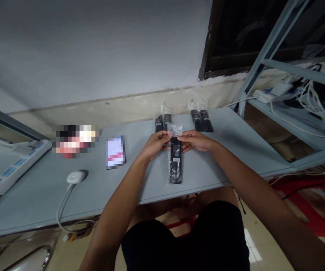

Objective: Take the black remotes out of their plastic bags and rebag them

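Observation:
A black remote control in a clear plastic bag lies lengthwise before me, a white label across its middle. My left hand pinches the far end of the bag from the left. From the right, my right hand pinches the same end, thumb and fingers closed on the plastic. Just behind my hands are two more bagged remotes, partly hidden. Another bagged pair sits farther right, near the wall.
A phone with a lit, blurred screen lies left of my hands. Beyond it is a pixelated item. A white charger trails its cable over the table's front edge. Power strips and metal shelf frames flank the grey table.

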Action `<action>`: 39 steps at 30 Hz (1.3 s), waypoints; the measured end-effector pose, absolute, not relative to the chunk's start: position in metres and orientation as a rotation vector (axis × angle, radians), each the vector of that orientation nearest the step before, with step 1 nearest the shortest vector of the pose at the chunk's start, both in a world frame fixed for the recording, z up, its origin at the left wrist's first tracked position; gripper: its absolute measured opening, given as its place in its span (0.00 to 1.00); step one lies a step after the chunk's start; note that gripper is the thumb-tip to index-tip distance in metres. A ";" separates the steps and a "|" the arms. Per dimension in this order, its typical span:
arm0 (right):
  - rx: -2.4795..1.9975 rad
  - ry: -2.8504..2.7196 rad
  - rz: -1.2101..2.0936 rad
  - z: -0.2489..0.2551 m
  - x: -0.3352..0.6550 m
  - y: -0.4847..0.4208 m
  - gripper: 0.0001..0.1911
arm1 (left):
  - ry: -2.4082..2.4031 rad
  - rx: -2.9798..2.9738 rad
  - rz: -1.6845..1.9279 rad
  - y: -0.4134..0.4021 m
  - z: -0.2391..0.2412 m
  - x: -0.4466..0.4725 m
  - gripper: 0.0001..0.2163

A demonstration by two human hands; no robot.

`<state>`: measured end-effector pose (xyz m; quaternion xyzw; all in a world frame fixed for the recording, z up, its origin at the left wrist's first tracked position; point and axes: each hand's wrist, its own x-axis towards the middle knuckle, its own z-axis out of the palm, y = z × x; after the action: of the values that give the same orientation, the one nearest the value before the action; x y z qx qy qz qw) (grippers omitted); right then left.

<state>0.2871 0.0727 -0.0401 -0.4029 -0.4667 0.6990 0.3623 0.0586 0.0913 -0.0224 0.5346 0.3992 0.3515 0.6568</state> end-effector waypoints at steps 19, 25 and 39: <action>-1.044 -1.420 1.488 -0.042 0.288 0.072 0.21 | 0.905 1.272 0.866 0.093 -0.030 0.066 0.16; -0.994 -1.495 1.504 -0.041 0.286 0.071 0.23 | 0.928 1.291 0.885 0.095 -0.034 0.063 0.18; -1.141 -1.500 1.109 -0.039 0.310 0.116 0.24 | 1.146 1.803 1.060 0.102 -0.040 0.061 0.09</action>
<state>0.3098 0.1158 -0.0389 -0.4635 -0.6094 0.4504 0.4593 0.0608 0.1023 -0.0400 0.7026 0.4466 0.4131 0.3691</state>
